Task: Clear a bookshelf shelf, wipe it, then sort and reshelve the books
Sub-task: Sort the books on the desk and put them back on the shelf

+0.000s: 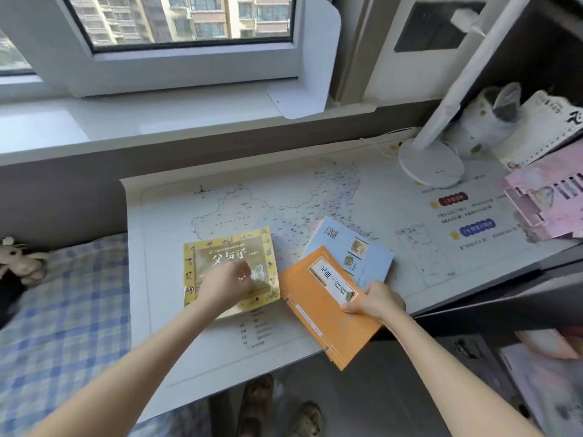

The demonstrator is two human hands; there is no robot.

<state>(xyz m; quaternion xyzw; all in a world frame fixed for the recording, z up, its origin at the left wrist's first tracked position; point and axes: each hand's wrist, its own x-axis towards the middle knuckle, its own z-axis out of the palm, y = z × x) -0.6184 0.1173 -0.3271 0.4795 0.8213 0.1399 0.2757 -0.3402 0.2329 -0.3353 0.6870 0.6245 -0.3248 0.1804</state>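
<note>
Three books lie on the desk mat [315, 197], which is printed with a map. A yellow book [214, 247] lies flat at the left; my left hand [225, 283] rests on its cover with the fingers curled, holding nothing that I can see. An orange book [315, 313] lies at an angle over the desk's front edge, and my right hand [373, 302] grips its right edge. A light blue book [362, 247] lies partly under the orange one.
A white lamp base [430, 167] stands at the back right beside a spiral calendar [542, 127] and a cup [485, 121]. A pink organiser [545, 200] sits at the right edge. A checked bed cover [63, 310] with a plush toy [22, 260] lies at the left.
</note>
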